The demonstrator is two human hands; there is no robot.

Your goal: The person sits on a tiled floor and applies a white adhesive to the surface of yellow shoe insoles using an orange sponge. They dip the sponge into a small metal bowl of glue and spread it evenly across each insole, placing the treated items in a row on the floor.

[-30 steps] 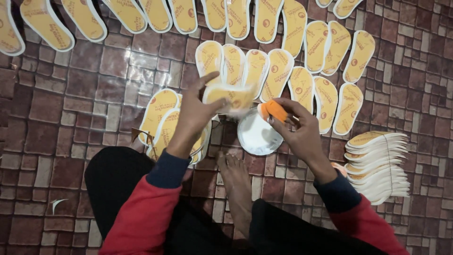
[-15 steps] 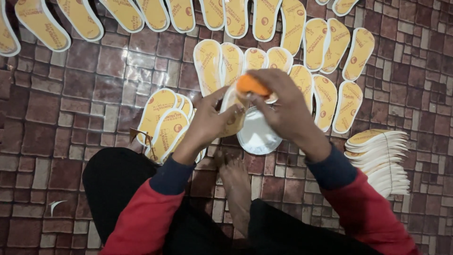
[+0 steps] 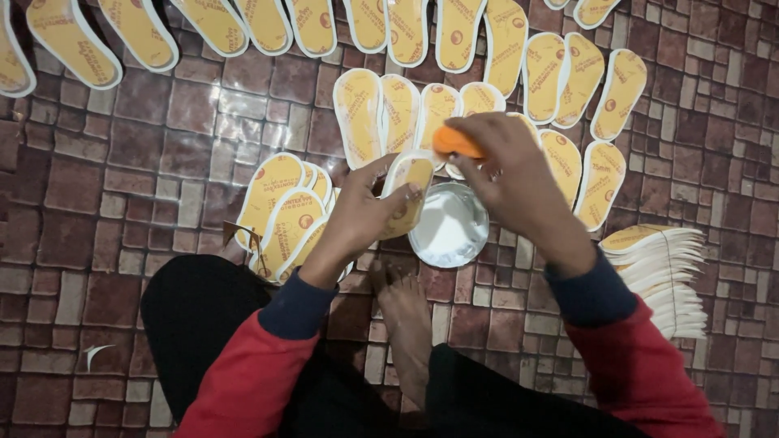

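My left hand [image 3: 363, 212] holds a yellow shoe insole [image 3: 411, 188] tilted over a round white bowl [image 3: 449, 227] of white paste on the tiled floor. My right hand [image 3: 510, 172] grips an orange applicator [image 3: 455, 143] at the insole's upper end, just above the bowl. The insole's middle is partly covered by my left fingers.
Yellow insoles lie spread in rows across the floor at the top [image 3: 381, 24] and middle [image 3: 568, 89]. A small overlapping pile of insoles [image 3: 286, 215] sits left of my left hand. A fanned stack of insoles [image 3: 665, 276] lies at the right. My bare foot [image 3: 406, 324] rests below the bowl.
My right hand lifted the orange applicator from the bowl up onto the insole held by my left hand, then slid slightly toward its upper end.
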